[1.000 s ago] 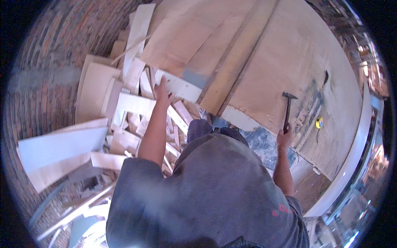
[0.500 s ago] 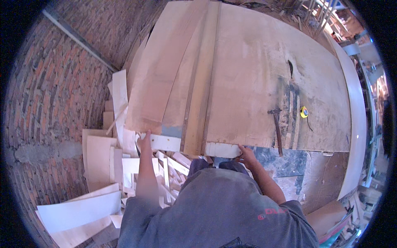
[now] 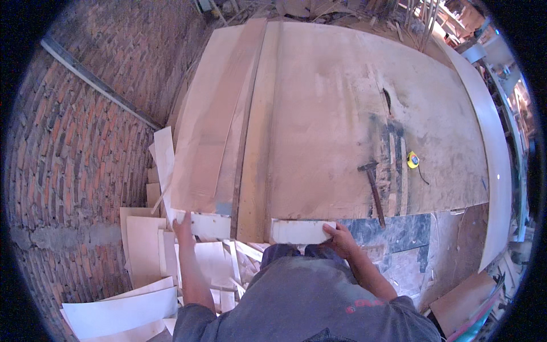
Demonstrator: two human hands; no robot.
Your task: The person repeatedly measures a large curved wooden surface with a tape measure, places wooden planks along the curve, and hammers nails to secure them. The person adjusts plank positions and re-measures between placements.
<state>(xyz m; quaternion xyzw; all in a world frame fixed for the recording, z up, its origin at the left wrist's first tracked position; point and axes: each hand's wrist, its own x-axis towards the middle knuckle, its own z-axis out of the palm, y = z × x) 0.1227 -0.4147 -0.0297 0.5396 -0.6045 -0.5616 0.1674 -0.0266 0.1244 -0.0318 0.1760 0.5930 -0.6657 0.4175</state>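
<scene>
A long yellowish wooden beam (image 3: 252,165) with darker edges runs lengthwise over a large worn plywood sheet (image 3: 325,114). White board (image 3: 212,225) shows on both sides of the beam's near end, crosswise at the sheet's near edge. Whether it is one piece passing under the beam I cannot tell. My left hand (image 3: 183,227) grips the white board's left end. Its right end is in my right hand (image 3: 341,239), thumb on top and fingers partly hidden. Left of the beam, a thin brownish board (image 3: 219,137) lies lengthwise on the plywood.
On the plywood to the right lie a hammer (image 3: 373,194) and a yellow tape measure (image 3: 412,159). A brick wall (image 3: 74,171) rises at the left. Offcuts (image 3: 145,245) are piled below it. A pale curved-looking panel (image 3: 490,131) stands along the right edge.
The beam and white board have come slightly nearer to me, and the white board projects further past the plywood's edge. Both hands keep their hold. The whole view has shifted too.
</scene>
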